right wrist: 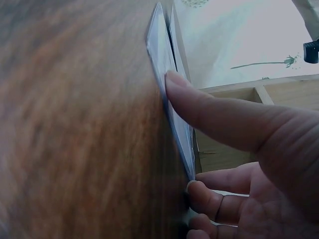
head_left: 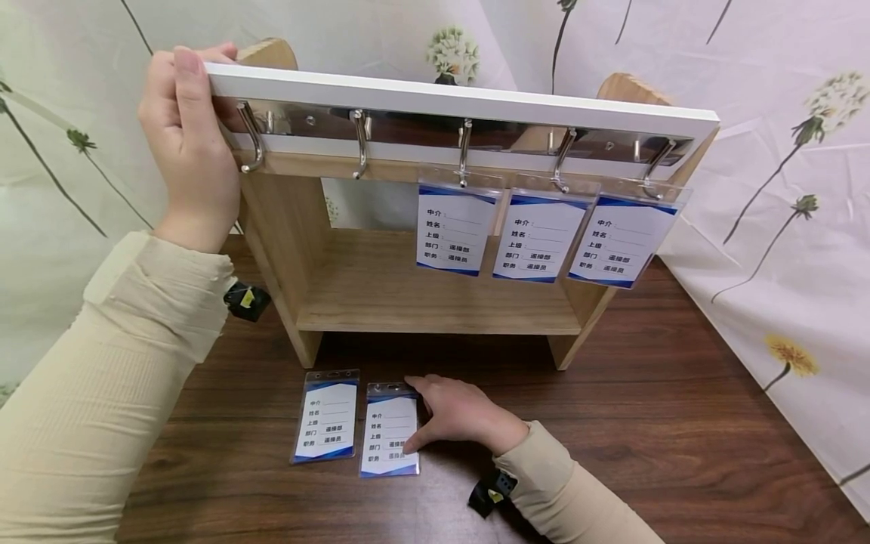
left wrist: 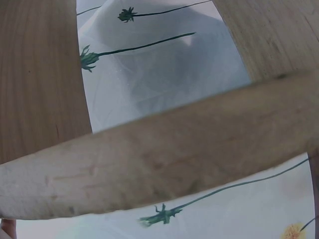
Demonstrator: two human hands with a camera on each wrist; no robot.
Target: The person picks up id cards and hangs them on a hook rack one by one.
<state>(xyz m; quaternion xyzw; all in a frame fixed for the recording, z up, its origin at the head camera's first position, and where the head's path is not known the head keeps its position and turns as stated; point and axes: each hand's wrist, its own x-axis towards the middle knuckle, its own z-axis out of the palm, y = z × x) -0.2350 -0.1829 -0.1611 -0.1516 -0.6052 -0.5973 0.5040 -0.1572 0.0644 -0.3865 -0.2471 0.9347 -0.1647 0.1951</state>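
My left hand (head_left: 190, 143) grips the left end of the white rail (head_left: 408, 87) on top of a wooden rack (head_left: 435, 279), thumb along its front. On the dark table below lie two badge holders with blue-and-white cards. At the right-hand badge holder (head_left: 389, 431) is my right hand (head_left: 465, 412), thumb and forefinger spread along its right edge. The right wrist view puts the thumb (right wrist: 199, 107) on its face and the other fingertips at its edge. The second badge holder (head_left: 326, 419) lies just left of it. Three badge holders (head_left: 455, 227) hang from hooks at the rail's right.
Two hooks at the left, the outer hook (head_left: 251, 136) and its neighbour (head_left: 360, 143), carry no badge. Behind the rack hangs a flower-patterned cloth (head_left: 768, 174). Wooden panel edges (left wrist: 159, 154) fill much of the left wrist view.
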